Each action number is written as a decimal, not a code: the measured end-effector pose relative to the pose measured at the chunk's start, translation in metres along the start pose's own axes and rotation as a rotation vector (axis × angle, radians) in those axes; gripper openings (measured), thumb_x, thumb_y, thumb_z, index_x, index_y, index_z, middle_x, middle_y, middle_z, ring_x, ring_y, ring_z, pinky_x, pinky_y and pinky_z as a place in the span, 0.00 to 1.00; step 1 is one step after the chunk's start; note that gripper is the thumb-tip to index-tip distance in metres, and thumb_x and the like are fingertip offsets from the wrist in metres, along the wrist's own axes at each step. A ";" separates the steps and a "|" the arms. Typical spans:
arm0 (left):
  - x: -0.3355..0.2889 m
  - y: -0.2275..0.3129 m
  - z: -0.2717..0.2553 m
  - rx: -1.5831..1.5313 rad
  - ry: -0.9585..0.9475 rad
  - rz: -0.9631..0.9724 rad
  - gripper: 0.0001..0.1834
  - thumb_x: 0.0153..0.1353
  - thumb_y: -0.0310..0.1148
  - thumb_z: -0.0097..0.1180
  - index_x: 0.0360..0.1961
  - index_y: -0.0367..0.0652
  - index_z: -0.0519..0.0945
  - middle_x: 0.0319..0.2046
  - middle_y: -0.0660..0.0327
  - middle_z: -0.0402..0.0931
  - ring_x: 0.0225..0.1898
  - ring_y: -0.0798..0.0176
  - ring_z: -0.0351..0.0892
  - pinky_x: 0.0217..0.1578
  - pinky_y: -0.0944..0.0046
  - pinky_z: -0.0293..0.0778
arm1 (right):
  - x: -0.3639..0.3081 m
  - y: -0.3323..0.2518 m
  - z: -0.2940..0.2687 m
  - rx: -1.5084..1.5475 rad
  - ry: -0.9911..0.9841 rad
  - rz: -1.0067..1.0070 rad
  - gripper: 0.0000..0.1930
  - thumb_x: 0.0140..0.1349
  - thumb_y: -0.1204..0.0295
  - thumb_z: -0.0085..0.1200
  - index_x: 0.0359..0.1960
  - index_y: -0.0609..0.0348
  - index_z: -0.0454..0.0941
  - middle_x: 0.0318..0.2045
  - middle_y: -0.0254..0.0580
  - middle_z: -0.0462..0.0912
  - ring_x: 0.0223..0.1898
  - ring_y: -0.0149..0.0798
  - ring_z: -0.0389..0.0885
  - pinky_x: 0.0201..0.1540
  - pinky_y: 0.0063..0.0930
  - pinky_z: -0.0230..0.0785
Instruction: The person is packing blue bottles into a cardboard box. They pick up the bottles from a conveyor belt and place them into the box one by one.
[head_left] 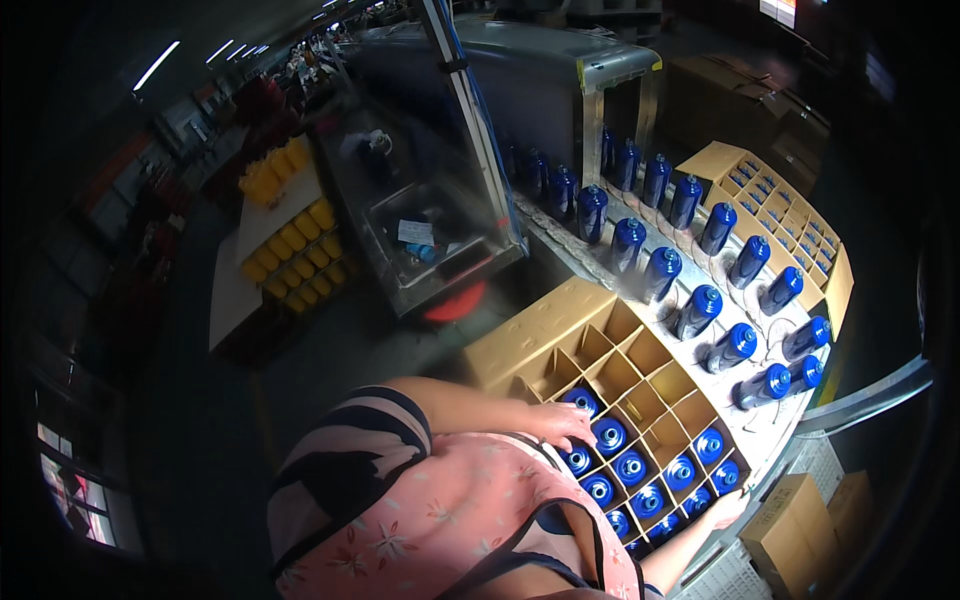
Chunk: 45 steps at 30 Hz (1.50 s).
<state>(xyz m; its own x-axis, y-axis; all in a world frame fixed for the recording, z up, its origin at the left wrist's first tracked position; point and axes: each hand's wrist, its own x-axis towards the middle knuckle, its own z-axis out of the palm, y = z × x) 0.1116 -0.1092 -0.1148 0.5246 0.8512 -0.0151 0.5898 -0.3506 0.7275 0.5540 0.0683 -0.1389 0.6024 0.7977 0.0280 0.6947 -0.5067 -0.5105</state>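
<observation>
The left hand (pixel 562 425) is over blue bottles (pixel 611 436) in the box (pixel 540 335), lower centre; the right hand (pixel 728 508) is at its right edge. I cannot tell whether either grip is closed. Other bottles (pixel 697 310) stand right of centre.

Kind of place: a factory hall, evidently a packing area for bottles
Long surface (pixel 700 265): pale and belt-like, right of centre, with matching blue bottles (pixel 628 240) standing on it in rows
Machine housing (pixel 480 80): large and boxy, upper centre, its framed opening at the bottles' end
Near carton (pixel 540 325): lower centre, split into cells by dividers, partly filled with blue bottles
Far carton (pixel 838 285): right side, divided likewise, bottle tops showing
Yellow containers (pixel 290 240): many alike, in rows left of centre
Strip lights (pixel 157 65): upper left, receding down a long, dim hall
</observation>
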 end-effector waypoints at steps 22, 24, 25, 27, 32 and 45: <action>0.017 -0.010 0.010 0.081 -0.195 0.224 0.24 0.49 0.39 0.66 0.50 0.48 0.82 0.53 0.66 0.78 0.65 0.57 0.62 0.65 0.46 0.47 | -0.008 -0.017 -0.001 0.067 -0.008 -0.018 0.23 0.69 0.54 0.41 0.58 0.51 0.75 0.51 0.46 0.81 0.50 0.53 0.79 0.51 0.46 0.68; 0.017 -0.011 0.007 0.111 -0.200 0.205 0.22 0.51 0.39 0.65 0.49 0.48 0.83 0.54 0.68 0.78 0.64 0.58 0.63 0.64 0.47 0.48 | -0.010 -0.016 -0.001 0.068 -0.016 0.008 0.23 0.69 0.54 0.41 0.58 0.50 0.75 0.51 0.46 0.81 0.50 0.53 0.79 0.51 0.45 0.68; 0.017 -0.009 0.005 0.115 -0.216 0.208 0.23 0.51 0.39 0.65 0.50 0.48 0.82 0.55 0.69 0.78 0.64 0.58 0.63 0.64 0.47 0.49 | -0.012 -0.015 -0.002 0.059 -0.027 0.037 0.22 0.69 0.54 0.41 0.58 0.49 0.75 0.51 0.46 0.81 0.50 0.52 0.79 0.51 0.45 0.68; 0.016 0.001 -0.001 0.093 -0.202 0.214 0.23 0.50 0.39 0.65 0.50 0.48 0.82 0.55 0.69 0.78 0.63 0.59 0.64 0.63 0.48 0.49 | -0.015 -0.013 -0.004 0.044 -0.010 0.025 0.22 0.69 0.54 0.41 0.58 0.49 0.75 0.50 0.46 0.81 0.50 0.52 0.79 0.50 0.45 0.69; 0.023 0.034 -0.044 -0.141 0.057 0.161 0.19 0.53 0.34 0.62 0.48 0.45 0.83 0.56 0.63 0.77 0.60 0.57 0.70 0.63 0.52 0.56 | -0.019 -0.016 -0.001 0.053 0.004 -0.008 0.21 0.68 0.54 0.40 0.56 0.47 0.76 0.48 0.47 0.82 0.47 0.54 0.80 0.49 0.46 0.70; 0.030 -0.036 -0.134 -1.686 1.087 0.033 0.24 0.67 0.44 0.39 0.52 0.37 0.76 0.49 0.52 0.77 0.52 0.52 0.77 0.57 0.53 0.70 | 0.005 -0.033 0.053 0.114 0.008 0.046 0.17 0.65 0.59 0.46 0.53 0.45 0.77 0.45 0.48 0.83 0.49 0.54 0.79 0.50 0.45 0.69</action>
<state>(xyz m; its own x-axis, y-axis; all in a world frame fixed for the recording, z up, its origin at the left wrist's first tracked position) 0.0242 -0.0186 -0.0499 -0.3814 0.9169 -0.1180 -0.8099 -0.2698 0.5209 0.5129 0.1063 -0.1670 0.6359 0.7717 0.0089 0.6173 -0.5016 -0.6061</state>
